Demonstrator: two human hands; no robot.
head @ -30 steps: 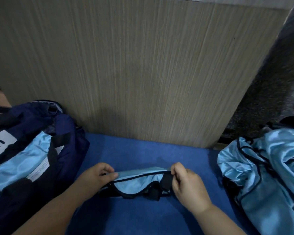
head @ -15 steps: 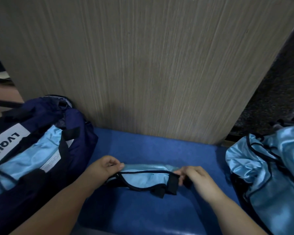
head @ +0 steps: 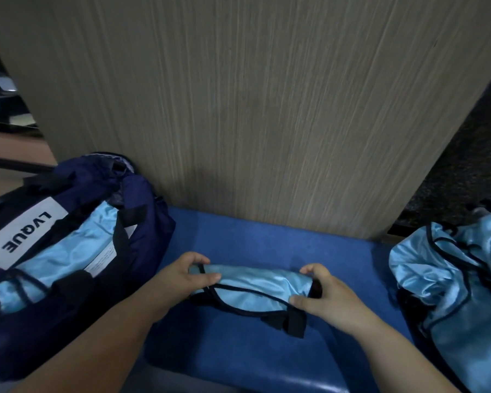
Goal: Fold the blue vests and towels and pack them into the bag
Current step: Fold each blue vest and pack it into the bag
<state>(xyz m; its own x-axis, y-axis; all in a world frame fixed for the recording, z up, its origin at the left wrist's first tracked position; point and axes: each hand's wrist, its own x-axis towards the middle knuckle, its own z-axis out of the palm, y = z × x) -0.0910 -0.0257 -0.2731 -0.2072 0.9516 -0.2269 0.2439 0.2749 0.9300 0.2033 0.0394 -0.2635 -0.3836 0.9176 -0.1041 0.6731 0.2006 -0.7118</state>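
Both hands, left hand and right hand, pinch the slippery folded vest; carried left to the bag, it may flop open.

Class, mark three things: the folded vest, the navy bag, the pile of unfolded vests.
folded vest (head: pixel 255 290), head view, light blue middle panel.
navy bag (head: pixel 153 222), head view, dark right side wall.
pile of unfolded vests (head: pixel 471 293), head view, shiny upper fabric.

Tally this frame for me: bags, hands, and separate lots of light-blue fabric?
Bag: 1
Hands: 2 (left hand, right hand)
Light-blue lots: 3 (held vest, fabric in bag, heap at right)
Total: 6
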